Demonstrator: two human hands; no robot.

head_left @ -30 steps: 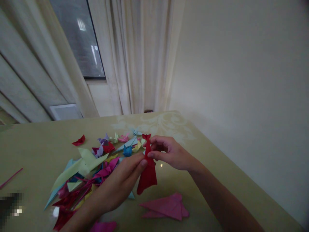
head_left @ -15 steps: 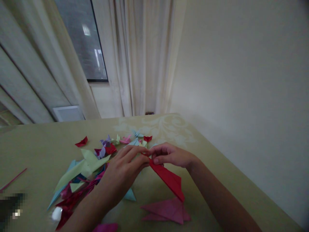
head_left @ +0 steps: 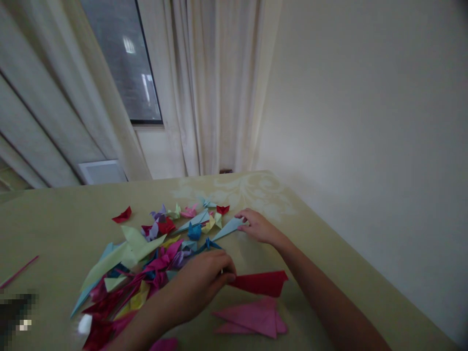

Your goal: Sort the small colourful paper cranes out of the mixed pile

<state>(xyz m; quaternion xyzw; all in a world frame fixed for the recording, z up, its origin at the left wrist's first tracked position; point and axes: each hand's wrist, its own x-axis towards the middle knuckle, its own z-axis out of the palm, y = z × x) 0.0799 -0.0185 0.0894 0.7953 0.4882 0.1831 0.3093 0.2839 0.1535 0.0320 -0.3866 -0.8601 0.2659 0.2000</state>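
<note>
Head view: a red folded paper (head_left: 260, 283) stretches out over the desk (head_left: 329, 292) from the left hand (head_left: 206, 274), whose thumb and curled fingers are pinched together on its narrow end, so that the tip is hidden; the wide end points right, just above two pink folded papers (head_left: 254, 317) in the picture. Whether the red paper touches the desk is hard to tell. Farther back, the right hand (head_left: 257, 226) is partly open, thumb and forefinger a little apart at the wide end of a light-blue paper (head_left: 227, 228); the fingers cover that end, and I cannot tell whether they grip it or only touch it. Left of it spreads a heap of coloured folded papers, among them a large pale-green piece (head_left: 133, 247), a blue one (head_left: 194, 232) and a magenta one (head_left: 164, 262). The left forearm hides part of the heap, and a bright pink piece (head_left: 164, 345) is cut off by the bottom edge. At far left lies a thin pink stick (head_left: 20, 271), and below it a pixelated dark patch masks something unreadable. Behind the desk hang pale curtains (head_left: 204, 97) beside a dim window (head_left: 120, 63).
</note>
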